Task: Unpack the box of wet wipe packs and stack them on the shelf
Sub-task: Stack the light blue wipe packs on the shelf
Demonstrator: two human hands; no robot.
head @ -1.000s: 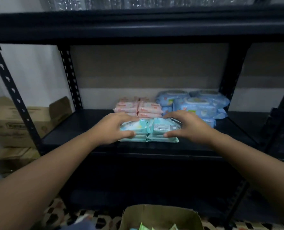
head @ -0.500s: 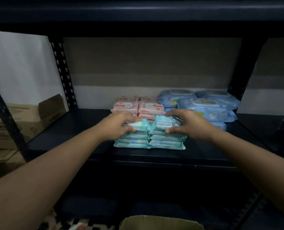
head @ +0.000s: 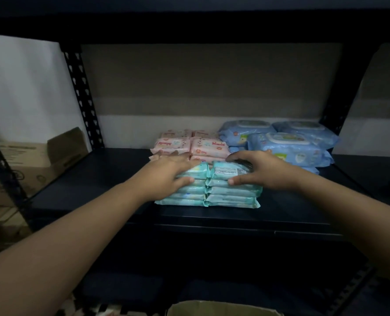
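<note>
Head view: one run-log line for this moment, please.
left hand + right hand: gripping top teal packs | two side-by-side stacks on shelf

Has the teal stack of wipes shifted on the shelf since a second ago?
No. The teal stack sits just before the pink packs as earlier; only the camera moved.

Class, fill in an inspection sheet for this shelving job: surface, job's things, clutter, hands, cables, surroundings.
Surface: dark shelf.
Job's things: teal wipe packs in two side-by-side stacks near the shelf's front; open box below.
Clutter: pink packs and blue packs stacked behind.
Hands: left hand and right hand each grip a top teal pack.
Cables: nothing seen.
Surroundings: cardboard cartons left of the rack; pale wall behind.
</note>
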